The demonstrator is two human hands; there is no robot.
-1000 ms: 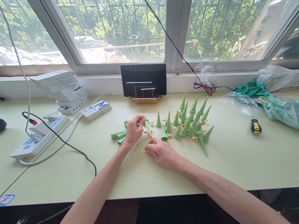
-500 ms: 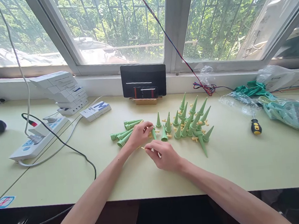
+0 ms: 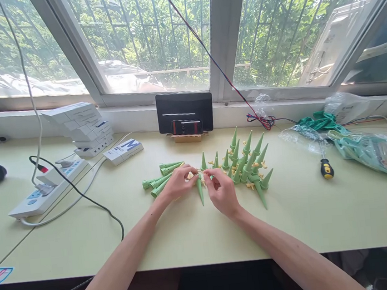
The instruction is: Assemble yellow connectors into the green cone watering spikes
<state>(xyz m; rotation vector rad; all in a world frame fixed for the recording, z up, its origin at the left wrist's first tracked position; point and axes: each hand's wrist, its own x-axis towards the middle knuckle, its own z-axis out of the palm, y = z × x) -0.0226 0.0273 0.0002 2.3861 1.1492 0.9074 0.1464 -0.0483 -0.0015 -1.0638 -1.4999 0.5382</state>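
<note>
In the head view my left hand (image 3: 183,181) is closed on the wide end of a green watering spike (image 3: 201,193), whose tip points down toward me. The fingertips of my right hand (image 3: 223,190) pinch a small yellow part at that end of the spike. My fingers hide most of this part, and I cannot tell whether it sits in the spike. Left of my left hand lie several long green spikes (image 3: 161,184) on their sides. To the right stands a group of green spikes (image 3: 246,162) with yellow valves, mostly upright, one lying tip toward me.
A tablet (image 3: 184,111) and a phone (image 3: 187,127) stand at the back. On the left are a power strip (image 3: 49,188), stacked white boxes (image 3: 85,128) and a black cable (image 3: 92,200). To the right lie a screwdriver (image 3: 326,168) and plastic bags (image 3: 365,146).
My right hand has moved up and right with the yellow part, and now meets the spike in my left hand. The spike's tip has come nearer to me. The view has tilted slightly.
</note>
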